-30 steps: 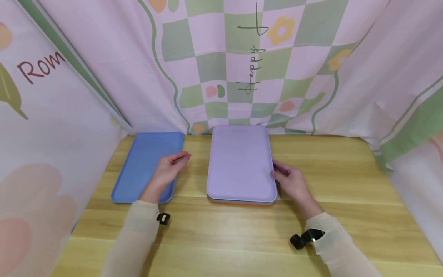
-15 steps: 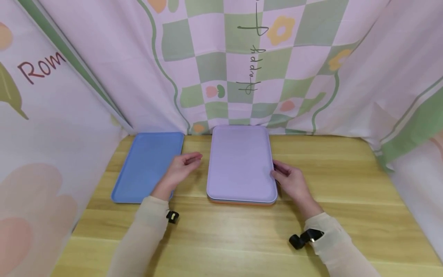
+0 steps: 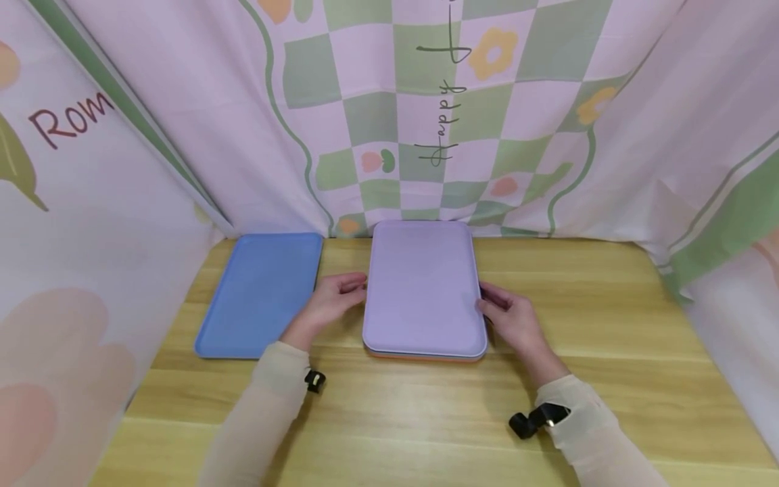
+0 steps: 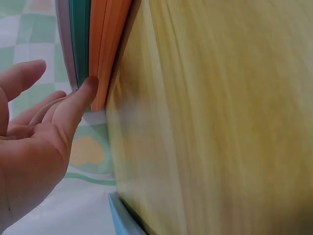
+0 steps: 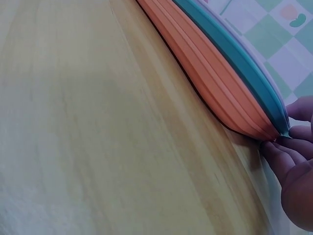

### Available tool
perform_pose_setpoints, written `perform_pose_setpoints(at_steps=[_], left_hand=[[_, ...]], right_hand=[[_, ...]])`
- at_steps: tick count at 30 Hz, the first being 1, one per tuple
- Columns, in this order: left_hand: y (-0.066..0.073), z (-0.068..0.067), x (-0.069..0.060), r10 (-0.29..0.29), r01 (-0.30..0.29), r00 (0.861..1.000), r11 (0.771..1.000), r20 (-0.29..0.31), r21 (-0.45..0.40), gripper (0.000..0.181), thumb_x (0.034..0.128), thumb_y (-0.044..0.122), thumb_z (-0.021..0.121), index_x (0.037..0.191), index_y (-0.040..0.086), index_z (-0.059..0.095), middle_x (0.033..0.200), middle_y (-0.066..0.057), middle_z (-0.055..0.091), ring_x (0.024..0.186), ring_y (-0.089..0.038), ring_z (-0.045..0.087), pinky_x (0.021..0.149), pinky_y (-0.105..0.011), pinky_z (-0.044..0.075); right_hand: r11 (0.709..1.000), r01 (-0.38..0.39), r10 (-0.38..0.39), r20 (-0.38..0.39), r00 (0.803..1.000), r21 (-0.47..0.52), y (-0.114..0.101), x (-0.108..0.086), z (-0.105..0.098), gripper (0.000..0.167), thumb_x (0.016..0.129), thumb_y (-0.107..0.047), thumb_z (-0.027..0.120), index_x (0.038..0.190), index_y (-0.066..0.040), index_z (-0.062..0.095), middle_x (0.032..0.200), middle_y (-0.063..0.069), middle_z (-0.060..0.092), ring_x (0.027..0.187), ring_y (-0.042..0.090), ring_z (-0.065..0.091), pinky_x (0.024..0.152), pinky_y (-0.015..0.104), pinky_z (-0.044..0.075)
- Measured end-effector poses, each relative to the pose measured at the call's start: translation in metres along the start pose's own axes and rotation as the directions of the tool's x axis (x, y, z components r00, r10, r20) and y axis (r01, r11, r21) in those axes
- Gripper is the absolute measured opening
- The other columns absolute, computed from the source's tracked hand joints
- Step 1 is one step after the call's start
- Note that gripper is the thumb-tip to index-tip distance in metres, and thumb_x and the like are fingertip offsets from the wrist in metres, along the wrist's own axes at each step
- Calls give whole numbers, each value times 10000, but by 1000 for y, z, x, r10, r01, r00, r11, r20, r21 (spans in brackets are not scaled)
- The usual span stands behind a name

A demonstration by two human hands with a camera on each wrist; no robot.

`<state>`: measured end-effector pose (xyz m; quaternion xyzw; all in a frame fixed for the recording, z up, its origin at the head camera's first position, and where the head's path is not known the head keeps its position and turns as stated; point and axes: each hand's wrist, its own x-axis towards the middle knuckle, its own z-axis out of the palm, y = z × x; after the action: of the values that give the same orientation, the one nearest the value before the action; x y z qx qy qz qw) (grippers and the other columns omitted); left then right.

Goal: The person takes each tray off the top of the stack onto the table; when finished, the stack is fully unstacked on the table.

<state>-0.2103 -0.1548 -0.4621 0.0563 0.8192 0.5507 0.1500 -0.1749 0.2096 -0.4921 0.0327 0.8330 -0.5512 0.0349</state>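
A stack of trays (image 3: 422, 291) lies at the back middle of the table in the head view, a light purple tray on top. Below it, teal and orange edges show in both wrist views. My right hand (image 3: 514, 321) holds the stack's right edge. Its thumb (image 5: 300, 108) is at the purple rim, with fingers against the coloured sides below. My left hand (image 3: 331, 301) is at the stack's left edge. In the left wrist view its thumb stands apart from the trays and a fingertip (image 4: 89, 87) is by the orange edge; contact is unclear.
A blue tray (image 3: 262, 291) lies flat on the wooden table (image 3: 389, 419), left of the stack and beside my left forearm. A patterned cloth (image 3: 456, 115) hangs right behind the trays, with more cloth at both sides.
My left hand has moved right, from over the blue tray's right edge to the left edge of the stack. My right hand and the trays have stayed in place.
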Motion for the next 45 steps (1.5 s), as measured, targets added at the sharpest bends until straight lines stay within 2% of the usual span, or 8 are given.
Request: perform_pose_setpoints(at_steps=[5,21,28,33,45], left_hand=[[-1,3,3,-21,21,999,1000,45,-10,540,1053,30,641,1554,-110,497,1566,-299,551,1480,-406,548,1176,-462,537],[-3,9,3,-44,46,998,997,48,-56,581,1020,-52,655,1569,-108,472,1558,-308,551,1489,-410,539,1201,-458,505],[-1,5,1,-39,40,999,998,33,-43,576,1022,-51,643,1568,-111,472,1571,-308,537,1495,-417,529,1212,-478,493],[-6,0,2,-47,48,999,998,23,-34,587,1015,-40,648,1572,-101,472,1580,-300,531,1496,-415,528,1211,-476,491],[-14,-10,-1,-23,23,1000,1000,9,16,586,1024,6,650,1576,-90,475,1589,-290,530,1494,-422,531,1217,-493,486]], right_hand=[[1000,11,-11,-4,1000,-21,0,1,0,495,1060,-141,692,1517,21,595,1478,255,635,1389,364,611,886,-2,485],[1000,-16,16,-10,1000,-5,-2,0,1,470,1053,-124,698,1499,3,617,1463,242,648,1377,356,626,886,21,513],[1000,-9,9,-8,1000,4,-3,2,4,468,1048,-143,710,1491,-11,633,1447,227,662,1366,342,634,887,24,516],[1000,-6,6,2,1000,12,-6,3,9,463,1049,-122,701,1487,10,629,1448,236,657,1373,348,627,897,28,517],[999,2,-2,2,1000,32,-10,6,21,453,1032,-69,694,1465,46,634,1435,258,656,1377,361,625,902,31,519]])
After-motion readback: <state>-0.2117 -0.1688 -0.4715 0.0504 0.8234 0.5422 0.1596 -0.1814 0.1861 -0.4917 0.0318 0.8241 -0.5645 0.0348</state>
